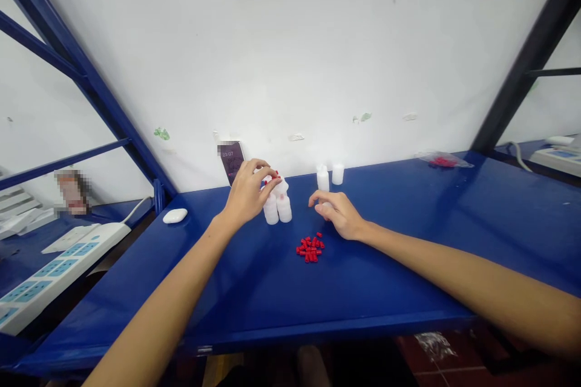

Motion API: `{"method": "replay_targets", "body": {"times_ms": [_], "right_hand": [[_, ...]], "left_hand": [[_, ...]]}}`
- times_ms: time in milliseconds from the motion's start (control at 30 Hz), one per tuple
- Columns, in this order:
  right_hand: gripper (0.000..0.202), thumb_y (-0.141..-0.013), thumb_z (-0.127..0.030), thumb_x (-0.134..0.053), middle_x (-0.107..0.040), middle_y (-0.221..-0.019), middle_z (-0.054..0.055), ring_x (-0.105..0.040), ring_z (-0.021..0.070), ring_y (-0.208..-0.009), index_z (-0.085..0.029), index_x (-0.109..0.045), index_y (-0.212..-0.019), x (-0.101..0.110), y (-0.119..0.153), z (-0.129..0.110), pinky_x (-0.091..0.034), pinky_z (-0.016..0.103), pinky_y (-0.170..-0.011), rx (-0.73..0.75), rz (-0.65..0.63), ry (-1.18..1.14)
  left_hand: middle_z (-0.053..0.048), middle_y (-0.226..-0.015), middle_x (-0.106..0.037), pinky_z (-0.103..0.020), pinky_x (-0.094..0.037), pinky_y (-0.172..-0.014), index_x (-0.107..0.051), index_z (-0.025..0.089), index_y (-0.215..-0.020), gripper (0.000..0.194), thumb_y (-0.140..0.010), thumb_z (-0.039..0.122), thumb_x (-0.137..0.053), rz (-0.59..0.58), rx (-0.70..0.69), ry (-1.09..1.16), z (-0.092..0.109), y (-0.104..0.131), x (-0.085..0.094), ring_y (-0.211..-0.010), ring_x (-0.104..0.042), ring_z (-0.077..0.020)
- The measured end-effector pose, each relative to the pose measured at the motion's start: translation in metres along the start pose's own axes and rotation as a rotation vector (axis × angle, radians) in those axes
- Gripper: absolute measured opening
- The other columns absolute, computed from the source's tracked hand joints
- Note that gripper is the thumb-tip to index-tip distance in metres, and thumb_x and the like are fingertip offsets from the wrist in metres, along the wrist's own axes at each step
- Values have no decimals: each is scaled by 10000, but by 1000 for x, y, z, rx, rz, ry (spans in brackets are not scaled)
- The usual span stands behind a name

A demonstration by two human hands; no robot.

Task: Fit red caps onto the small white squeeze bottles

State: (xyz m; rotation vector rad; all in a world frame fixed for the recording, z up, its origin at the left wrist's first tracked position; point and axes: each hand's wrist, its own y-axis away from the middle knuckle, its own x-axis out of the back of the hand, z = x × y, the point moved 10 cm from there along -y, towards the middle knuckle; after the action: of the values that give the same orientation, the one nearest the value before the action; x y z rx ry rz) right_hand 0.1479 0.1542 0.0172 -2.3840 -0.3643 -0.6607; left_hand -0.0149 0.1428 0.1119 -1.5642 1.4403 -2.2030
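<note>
My left hand (249, 192) is over a cluster of small white plastic bottles (284, 210). Thumb and index finger come together on a small red cap (277, 175) at the top of one bottle; another bit of red shows beside the fingertips. The hand covers part of the cluster. To the right, my right hand (339, 213) hovers over the table with fingers loosely bent and tips slightly apart. Something white shows in the gap between its thumb and index finger. Between and below the hands lies a pile of small red caps (309, 250).
Behind my right hand stand white bottles (322, 179) and a white container (338, 173). A phone (231, 158) leans on the wall. A white oval case (175, 216) lies left on the blue table (254, 296). A clear bag of red pieces (442, 161) sits back right; a power strip (63, 272) is left.
</note>
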Motion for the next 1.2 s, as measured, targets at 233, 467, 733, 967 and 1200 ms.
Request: {"method": "replay_targets", "body": {"times_ms": [233,467,733,967,1200], "right_hand": [[320,-889,-446,-423,-496,-559,-36,-465,151,-535,-198,-624,-869,1,0,0,-330,272,-591,-18,-1,14],[299,-902,-437,-446,-496,-560,-40,-466,142,-532,-201,-624,-859,1,0,1,-326,265,-582,-10,0,16],[364,-961,-364,-335,-554,-634,-13,-533,158,-618,-195,-635,-844,-5,-6,16,-383,275,-634,-72,-41,-112],[325,-989,-421,-365,-589,-678,-17,-575,168,-651,-228,-626,-979,-3,-5,17,-416,277,-657,-100,-16,-35],[385,-1017,-451,-316,-584,-729,-6,-572,148,-645,-222,-624,-1048,-7,-3,9,-413,261,-628,-20,-69,-2]], "left_hand": [[-83,-1169,-553,-430,-444,-967,-670,203,-938,194,-967,308,-510,-70,-30,-20,1,-3,-11,-1091,-505,-237],[-92,-1230,-550,-389,-433,-932,-666,211,-1032,212,-968,329,-503,-131,-30,-9,7,3,-23,-1132,-535,-240],[0,-753,-672,-378,-346,-796,-635,173,-837,133,-898,177,-517,28,-209,-39,65,33,6,-652,-573,-127],[-79,-1010,-650,-305,-475,-811,-622,162,-1089,255,-929,118,-429,-293,-102,220,81,83,-44,-901,-606,-172],[-80,-1091,-604,-328,-495,-914,-653,195,-1137,315,-933,100,-432,-431,22,352,64,89,-68,-991,-582,-184]]}}
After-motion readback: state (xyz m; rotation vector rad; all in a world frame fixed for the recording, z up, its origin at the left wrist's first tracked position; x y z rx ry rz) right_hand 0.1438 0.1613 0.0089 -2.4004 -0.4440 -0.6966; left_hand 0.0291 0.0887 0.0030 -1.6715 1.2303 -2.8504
